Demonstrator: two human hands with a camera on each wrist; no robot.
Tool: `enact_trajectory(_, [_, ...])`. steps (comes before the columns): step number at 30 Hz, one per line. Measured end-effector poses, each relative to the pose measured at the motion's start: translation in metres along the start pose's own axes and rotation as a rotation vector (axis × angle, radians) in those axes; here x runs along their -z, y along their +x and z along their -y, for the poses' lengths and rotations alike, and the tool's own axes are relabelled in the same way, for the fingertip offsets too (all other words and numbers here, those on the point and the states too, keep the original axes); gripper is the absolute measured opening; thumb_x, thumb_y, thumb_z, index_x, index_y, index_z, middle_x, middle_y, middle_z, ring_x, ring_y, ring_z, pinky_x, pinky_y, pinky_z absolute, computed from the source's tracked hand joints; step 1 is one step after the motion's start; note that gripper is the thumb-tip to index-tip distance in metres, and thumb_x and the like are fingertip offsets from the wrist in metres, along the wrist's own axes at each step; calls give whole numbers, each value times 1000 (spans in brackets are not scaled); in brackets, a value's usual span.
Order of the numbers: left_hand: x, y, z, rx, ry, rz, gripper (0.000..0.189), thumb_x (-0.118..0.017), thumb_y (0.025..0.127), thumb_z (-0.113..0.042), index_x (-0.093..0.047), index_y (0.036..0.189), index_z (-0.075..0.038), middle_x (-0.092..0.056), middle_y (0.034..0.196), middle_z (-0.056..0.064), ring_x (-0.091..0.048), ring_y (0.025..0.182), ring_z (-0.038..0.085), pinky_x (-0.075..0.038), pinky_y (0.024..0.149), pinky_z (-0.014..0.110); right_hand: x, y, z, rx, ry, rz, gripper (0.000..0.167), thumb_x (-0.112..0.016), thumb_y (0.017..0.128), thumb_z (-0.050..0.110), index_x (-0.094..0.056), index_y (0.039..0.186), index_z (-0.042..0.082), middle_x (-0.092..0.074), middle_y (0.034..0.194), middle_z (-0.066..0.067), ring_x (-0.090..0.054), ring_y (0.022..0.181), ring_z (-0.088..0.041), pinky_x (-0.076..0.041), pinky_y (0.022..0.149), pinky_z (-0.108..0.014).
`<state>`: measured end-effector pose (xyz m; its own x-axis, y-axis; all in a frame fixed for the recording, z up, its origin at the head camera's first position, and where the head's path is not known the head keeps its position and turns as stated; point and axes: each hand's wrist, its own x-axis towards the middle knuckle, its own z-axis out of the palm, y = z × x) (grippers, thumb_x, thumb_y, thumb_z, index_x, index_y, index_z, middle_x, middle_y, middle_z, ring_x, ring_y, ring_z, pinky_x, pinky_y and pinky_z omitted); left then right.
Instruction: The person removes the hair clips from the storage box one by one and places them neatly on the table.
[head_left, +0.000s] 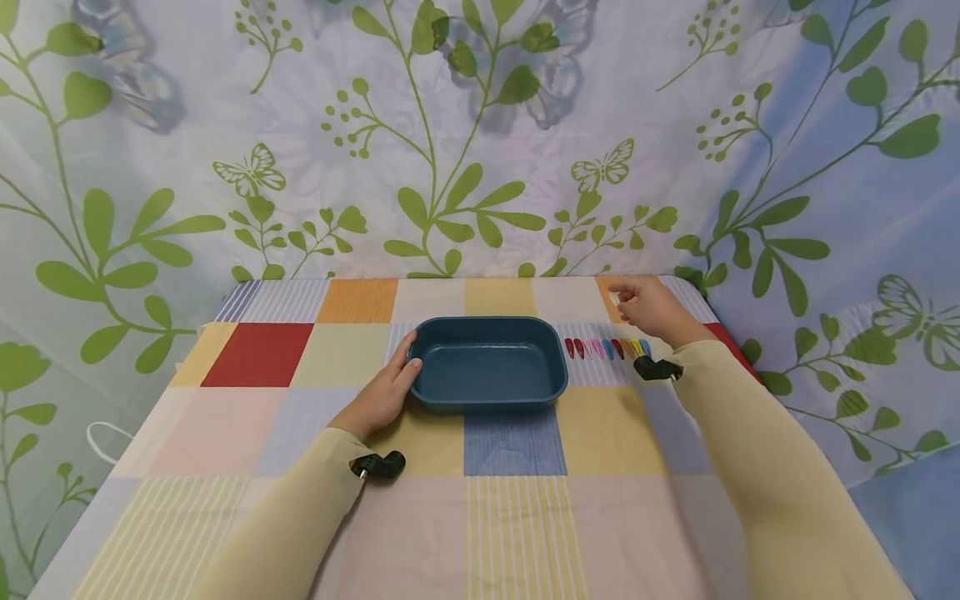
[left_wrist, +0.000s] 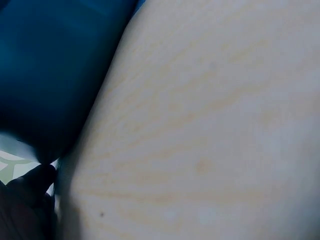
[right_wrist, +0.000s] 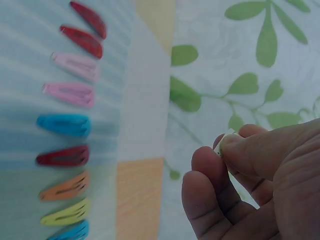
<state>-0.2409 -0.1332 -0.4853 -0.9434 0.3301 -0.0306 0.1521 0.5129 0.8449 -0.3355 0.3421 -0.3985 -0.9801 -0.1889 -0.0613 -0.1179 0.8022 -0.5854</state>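
My left hand [head_left: 382, 392] holds the left side of a dark teal rectangular dish [head_left: 487, 403], its thumb at the rim and its fingers along the outer wall. Part of that dish [left_wrist: 55, 60] fills a corner of the left wrist view. Beyond the row of snap hair clips, my right hand [head_left: 652, 308] is raised and pinches a small whitish piece [right_wrist: 224, 142] between thumb and fingertips. Most of this piece is hidden, so its kind is unclear. The clips lie side by side, among them a blue one [right_wrist: 65, 125], a yellow one [right_wrist: 65, 212] and an orange one [right_wrist: 64, 185].
A patchwork-patterned cloth [head_left: 420, 533] covers the table. Behind it and on the right hangs a leaf-printed curtain [head_left: 480, 125]. The clip row stands just right of the dish. At the left edge, a white cord loop [head_left: 97, 433] shows.
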Motion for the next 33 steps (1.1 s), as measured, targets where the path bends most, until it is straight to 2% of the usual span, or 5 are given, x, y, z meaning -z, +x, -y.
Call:
enact_trajectory(6, [0,0,-1,-4,3,-1,62,-31,116,-40,-2,171,-32,-9,179,6,-18,162,38,-14,130,60,3,-4,-20,-50,-17,3,51,-49,104,2,-48,155,-2,-60,133,-27,-66,94,-33,-50,70,-32])
enact_trajectory(12, [0,0,0,-7,-3,1,62,-31,116,-40,-2,171,-31,-8,179,6,-18,162,38,-14,130,60,3,-8,-34,-127,-20,-16,49,-49,105,4,-49,154,-2,-57,127,-23,-67,100,-32,-51,72,-29])
enact_trajectory(17, [0,1,1,-12,-3,-4,63,-31,116,-41,-3,171,-31,-9,179,7,-18,162,39,-14,130,60,2,-10,-43,-156,8,-11,47,-45,109,6,-48,155,-1,-56,129,-23,-67,103,-33,-51,72,-30])
enact_trajectory(25, [-1,0,1,-3,1,-5,62,-31,116,-42,-2,171,-32,-8,179,7,-18,162,38,-14,130,60,3,-13,-56,-176,7,-15,53,-51,104,3,-46,156,1,-55,136,-28,-68,111,-38,-51,72,-30])
enact_trajectory(33, [0,0,0,-1,-2,-3,62,-31,116,-41,-2,171,-32,-9,179,8,-17,163,38,-14,130,60,3,-15,-65,-195,-24,-34,53,-52,100,5,-50,153,1,-58,125,-23,-59,92,-27,-48,66,-30])
